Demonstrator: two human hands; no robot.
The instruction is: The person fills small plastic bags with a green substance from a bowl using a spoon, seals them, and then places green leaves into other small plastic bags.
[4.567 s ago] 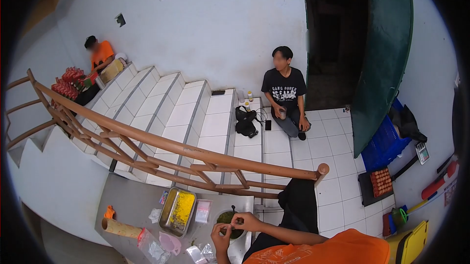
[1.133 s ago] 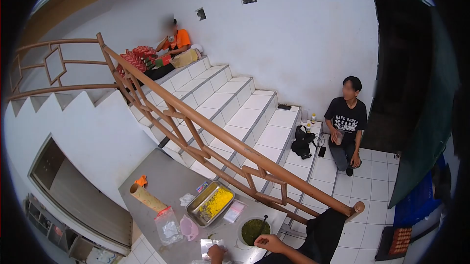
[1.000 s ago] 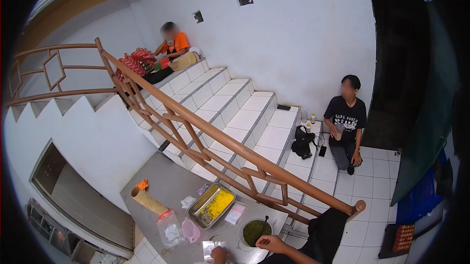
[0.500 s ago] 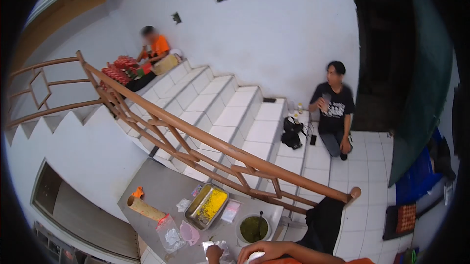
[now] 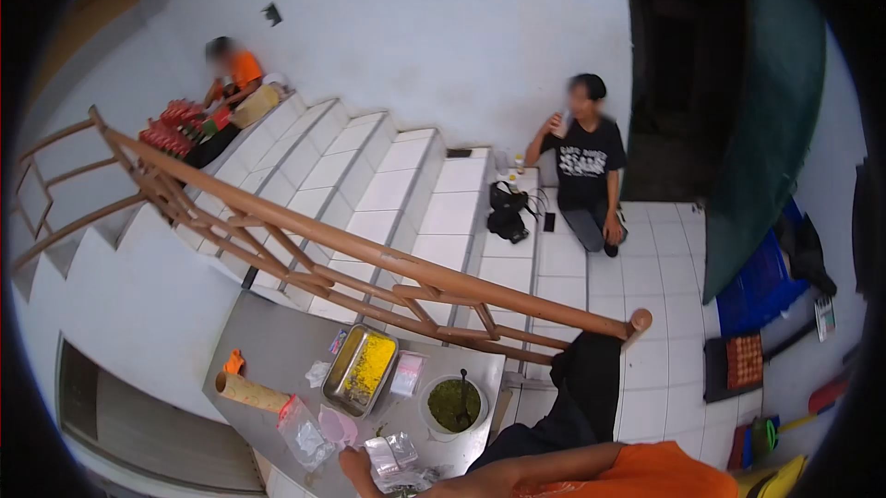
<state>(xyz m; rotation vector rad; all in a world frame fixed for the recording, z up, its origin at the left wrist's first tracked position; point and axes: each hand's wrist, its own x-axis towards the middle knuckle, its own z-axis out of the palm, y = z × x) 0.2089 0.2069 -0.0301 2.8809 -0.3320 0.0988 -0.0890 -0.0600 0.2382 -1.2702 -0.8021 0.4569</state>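
Note:
My left hand (image 5: 354,467) is at the bottom edge of the view, its fingers closed at the handle end of a pink plastic scoop (image 5: 338,426). Just right of it lie shiny clear plastic packets (image 5: 392,455). My right forearm (image 5: 531,468) reaches in from the orange sleeve, and its hand is cut off below the frame. Beyond the scoop stands a metal tray (image 5: 343,357) with yellow food (image 5: 373,367) in it. A white bowl (image 5: 429,419) of green mixture (image 5: 452,404), with a dark spoon (image 5: 463,396), is to the right.
On the grey table (image 5: 268,327) are a patterned roll (image 5: 251,393), a plastic bag (image 5: 305,435) and a pink-white packet (image 5: 406,373). A brown railing (image 5: 397,263) runs behind. One person (image 5: 591,161) sits below the stairs (image 5: 397,175), another person (image 5: 242,71) higher up.
My left hand has moved from the plastic packets left to the pink scoop. My right hand has dropped below the frame. The view has shifted, and the seated person has raised a cup.

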